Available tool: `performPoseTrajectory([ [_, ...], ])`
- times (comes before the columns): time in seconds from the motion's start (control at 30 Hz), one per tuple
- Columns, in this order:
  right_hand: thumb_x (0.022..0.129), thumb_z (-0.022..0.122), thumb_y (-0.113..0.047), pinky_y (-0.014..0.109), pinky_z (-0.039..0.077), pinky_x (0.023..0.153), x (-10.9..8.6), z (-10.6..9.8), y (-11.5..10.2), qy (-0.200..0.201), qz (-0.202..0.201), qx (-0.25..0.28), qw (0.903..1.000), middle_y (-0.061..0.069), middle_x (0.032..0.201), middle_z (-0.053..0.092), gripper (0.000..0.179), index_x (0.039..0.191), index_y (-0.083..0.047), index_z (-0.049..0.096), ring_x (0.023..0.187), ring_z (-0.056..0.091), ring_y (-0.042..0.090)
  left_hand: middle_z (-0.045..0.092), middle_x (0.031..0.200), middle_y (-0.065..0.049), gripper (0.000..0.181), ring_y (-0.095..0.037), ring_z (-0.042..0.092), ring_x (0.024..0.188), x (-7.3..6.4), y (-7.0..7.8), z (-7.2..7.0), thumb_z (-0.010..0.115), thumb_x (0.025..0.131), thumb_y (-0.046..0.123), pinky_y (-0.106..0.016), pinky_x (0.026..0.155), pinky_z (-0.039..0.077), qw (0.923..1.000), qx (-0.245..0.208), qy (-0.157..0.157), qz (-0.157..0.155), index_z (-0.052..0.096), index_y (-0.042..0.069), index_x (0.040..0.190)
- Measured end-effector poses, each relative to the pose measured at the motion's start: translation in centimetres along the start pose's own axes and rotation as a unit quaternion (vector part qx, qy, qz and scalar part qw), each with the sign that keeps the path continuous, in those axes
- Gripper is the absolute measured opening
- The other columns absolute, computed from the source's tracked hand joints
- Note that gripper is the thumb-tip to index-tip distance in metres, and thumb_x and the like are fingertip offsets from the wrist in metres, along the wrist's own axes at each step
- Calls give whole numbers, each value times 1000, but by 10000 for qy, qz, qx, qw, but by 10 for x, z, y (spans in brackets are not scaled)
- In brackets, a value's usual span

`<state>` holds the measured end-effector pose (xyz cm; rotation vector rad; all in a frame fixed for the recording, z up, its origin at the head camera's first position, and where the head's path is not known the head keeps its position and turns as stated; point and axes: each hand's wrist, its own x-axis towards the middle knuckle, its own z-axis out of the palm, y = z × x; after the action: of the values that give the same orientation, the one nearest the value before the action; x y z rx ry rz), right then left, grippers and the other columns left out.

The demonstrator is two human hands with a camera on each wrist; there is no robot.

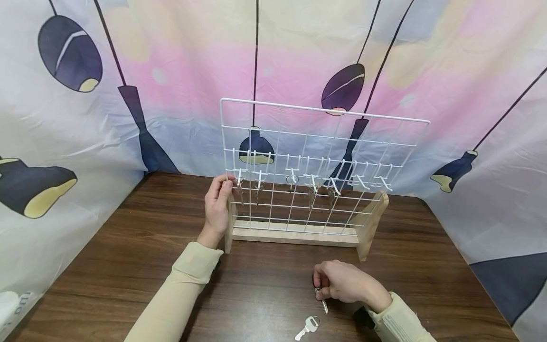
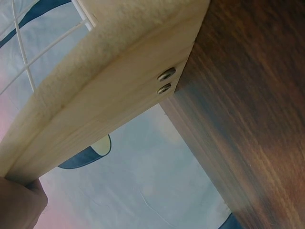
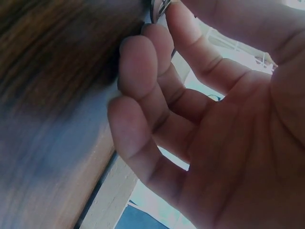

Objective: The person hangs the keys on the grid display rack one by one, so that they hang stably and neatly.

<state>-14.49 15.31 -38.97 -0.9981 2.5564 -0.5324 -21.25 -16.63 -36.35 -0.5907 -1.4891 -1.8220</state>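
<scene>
My left hand grips the upper end of the wooden left side of a white wire rack. In the left wrist view, part of that hand touches the pale side panel. Low in front of the rack, my right hand pinches a small metal key between thumb and index finger. From the right wrist view, only a bit of metal shows at the fingertips, and the other fingers are bent. A second key with a ring lies on the table nearer me.
White hooks line the rack, and keys hang from several at the left and middle. A wooden base bar joins the two sides. The brown table meets a printed curtain behind. Something white stands at the lower left.
</scene>
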Motion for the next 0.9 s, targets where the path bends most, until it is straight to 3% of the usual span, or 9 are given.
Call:
performPoseTrajectory([
  [0.33,78,75,-20,24,39,52,0,3,-2,144,106,-173,9997,-14,64,49,17,80,-22,58,56,45,2,56,98,-10,28,-14,56,83,0,1,-1,41,103,5,-26,75,49,9995,302,35,-107,48,-22,110],
  [0.67,73,74,-15,25,39,53,-1,5,-9,374,72,-434,9983,-13,66,47,20,83,-20,58,59,45,3,55,98,-13,27,-13,55,84,0,3,1,41,102,4,-24,75,48,9996,280,60,-62,49,-21,108],
  [0.9,80,77,-20,24,41,55,-1,5,-6,336,-21,-135,9993,-14,67,48,17,85,-19,61,60,46,1,53,96,-22,26,-14,55,83,0,2,1,41,102,4,-25,75,48,9996,257,77,-63,49,-20,108],
])
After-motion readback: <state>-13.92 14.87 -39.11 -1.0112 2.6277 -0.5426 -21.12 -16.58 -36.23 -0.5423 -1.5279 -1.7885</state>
